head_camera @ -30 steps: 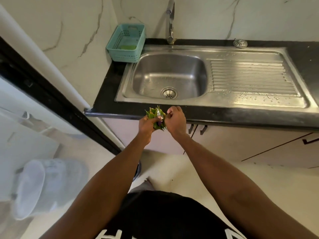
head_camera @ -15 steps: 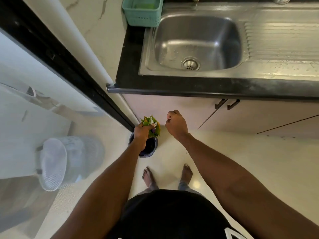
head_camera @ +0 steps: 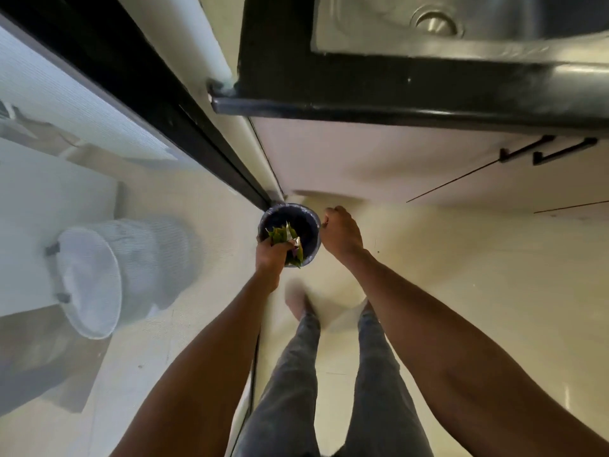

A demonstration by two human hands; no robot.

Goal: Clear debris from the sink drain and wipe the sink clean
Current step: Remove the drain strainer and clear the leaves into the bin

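My left hand (head_camera: 272, 257) grips a bunch of debris (head_camera: 284, 237), green leaves with a shiny scrap, right over the mouth of a small dark bin (head_camera: 304, 222) on the floor. My right hand (head_camera: 341, 232) is closed in a fist at the bin's right rim; I cannot tell whether it touches the rim. The steel sink (head_camera: 379, 37) with its round drain (head_camera: 435, 23) shows only at the top edge, above the black counter (head_camera: 362, 94).
White cabinet doors with black handles (head_camera: 547, 151) stand below the counter. A dark door frame (head_camera: 184, 127) runs diagonally to the bin. Behind glass at left lies a white mesh basket (head_camera: 99, 275). My legs and bare feet are below the bin.
The view has tilted down from the sink to the floor. My left hand carried the debris from counter height down over the bin, and my right hand followed to the bin's rim.
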